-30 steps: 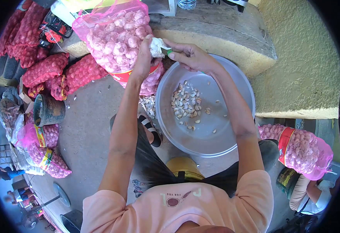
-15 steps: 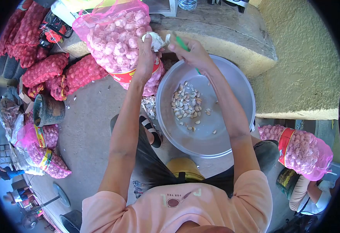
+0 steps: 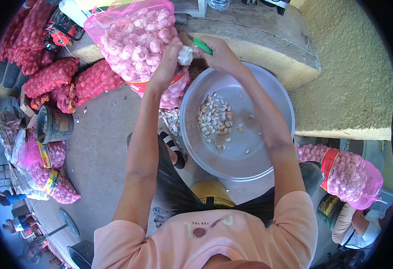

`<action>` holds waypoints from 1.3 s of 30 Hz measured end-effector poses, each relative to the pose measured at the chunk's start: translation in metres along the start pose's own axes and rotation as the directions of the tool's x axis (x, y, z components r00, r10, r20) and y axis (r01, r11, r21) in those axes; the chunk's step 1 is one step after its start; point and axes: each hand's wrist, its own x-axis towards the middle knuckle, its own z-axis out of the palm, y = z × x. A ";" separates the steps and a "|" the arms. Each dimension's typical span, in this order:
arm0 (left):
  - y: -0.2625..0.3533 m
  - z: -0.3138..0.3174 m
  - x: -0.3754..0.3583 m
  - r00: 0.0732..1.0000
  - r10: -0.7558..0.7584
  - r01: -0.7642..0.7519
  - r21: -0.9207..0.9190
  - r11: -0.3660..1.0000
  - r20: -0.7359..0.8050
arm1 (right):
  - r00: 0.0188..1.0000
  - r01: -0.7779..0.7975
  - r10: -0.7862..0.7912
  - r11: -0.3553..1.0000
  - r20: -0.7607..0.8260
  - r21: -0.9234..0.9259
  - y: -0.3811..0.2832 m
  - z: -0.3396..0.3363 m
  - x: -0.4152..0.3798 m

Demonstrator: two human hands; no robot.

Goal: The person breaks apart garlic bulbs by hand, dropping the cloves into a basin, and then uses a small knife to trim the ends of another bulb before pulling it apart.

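My left hand (image 3: 169,60) is closed around a whitish garlic bulb (image 3: 185,56), in front of a pink mesh sack of garlic (image 3: 138,42). Close against the bulb, my right hand (image 3: 221,54) grips a knife with a green handle (image 3: 202,46); its blade cannot be made out. Both hands are raised above the far left rim of a wide grey basin (image 3: 290,121). Loose garlic cloves (image 3: 215,117) lie in a cluster on the basin's left side, with a few scattered to the right.
Red mesh sacks (image 3: 98,83) and a dark bucket (image 3: 55,125) stand at the left. A concrete ledge (image 3: 259,40) runs behind the basin. Another garlic sack (image 3: 346,172) and a seated person (image 3: 362,226) are at the right. A yellow container (image 3: 212,193) sits between the legs.
My right hand has moved left to meet the bulb, and the knife handle has swung flatter. The bulb has dropped slightly and is more covered by my fingers.
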 end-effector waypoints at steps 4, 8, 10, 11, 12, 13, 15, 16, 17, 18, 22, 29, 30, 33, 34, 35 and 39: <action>0.006 -0.009 -0.010 0.932 -0.290 0.311 -0.067 0.948 0.219 | 0.946 0.019 -0.072 0.986 0.315 0.167 0.012 -0.015 0.007; 0.000 -0.010 -0.002 0.854 -0.286 0.384 -0.155 0.910 0.434 | 0.894 -0.180 -0.009 0.909 0.449 0.376 0.005 -0.029 0.006; 0.013 0.021 -0.012 0.957 -0.248 0.288 -0.393 0.873 0.150 | 0.832 -0.380 0.177 0.873 0.526 0.307 -0.001 -0.035 0.002; 0.010 0.027 -0.010 0.957 -0.247 0.287 -0.391 0.875 0.151 | 0.869 -0.375 0.206 0.868 0.450 0.325 -0.003 -0.035 -0.001; 0.005 0.031 -0.006 0.978 -0.147 0.200 -0.447 0.872 0.150 | 0.899 -0.367 0.234 0.864 0.371 0.344 -0.003 -0.036 -0.001; 0.000 0.033 -0.003 0.989 -0.047 0.113 -0.503 0.857 0.143 | 0.900 -0.365 0.233 0.865 0.368 0.345 0.000 -0.036 -0.001; -0.010 0.037 0.000 0.997 0.002 0.032 -0.453 0.891 0.073 | 0.845 -0.505 0.406 0.819 0.347 0.271 0.001 -0.033 -0.002; -0.014 0.038 0.002 0.998 0.056 -0.049 -0.396 0.917 0.006 | 0.845 -0.505 0.406 0.819 0.349 0.271 -0.004 -0.032 -0.003; -0.016 0.036 0.003 0.999 0.053 -0.047 -0.395 0.917 0.005 | 0.889 -0.442 0.365 0.844 0.277 0.305 -0.009 -0.030 -0.006; -0.017 0.035 0.005 0.997 0.074 -0.064 -0.396 0.916 0.009 | 0.925 -0.375 0.323 0.865 0.202 0.333 -0.017 -0.028 -0.010; -0.017 0.028 0.009 0.986 0.164 -0.161 -0.234 0.959 -0.009 | 0.893 -0.449 0.383 0.755 0.235 0.477 -0.013 -0.015 -0.022; -0.017 0.028 0.009 0.969 0.232 -0.245 -0.220 0.944 -0.085 | 0.957 -0.263 0.176 0.865 0.232 0.427 -0.010 -0.004 -0.025; -0.018 0.028 0.010 0.969 0.228 -0.243 -0.228 0.943 -0.091 | 0.933 -0.310 0.187 0.851 0.307 0.424 -0.011 -0.008 -0.023; -0.018 0.028 0.012 0.966 0.242 -0.257 -0.227 0.939 -0.091 | 0.904 -0.408 0.307 0.831 0.298 0.379 -0.017 -0.015 -0.021; -0.018 0.028 0.011 0.963 0.257 -0.270 -0.215 0.939 -0.085 | 0.904 -0.408 0.308 0.831 0.298 0.379 -0.015 -0.015 -0.022; -0.017 0.028 0.011 0.963 0.258 -0.270 -0.214 0.939 -0.084 | 0.918 -0.371 0.282 0.857 0.278 0.358 -0.012 -0.014 -0.021; -0.011 0.033 0.004 0.958 0.265 -0.280 -0.156 0.947 -0.114 | 0.952 -0.264 0.195 0.911 0.234 0.316 -0.018 -0.015 -0.021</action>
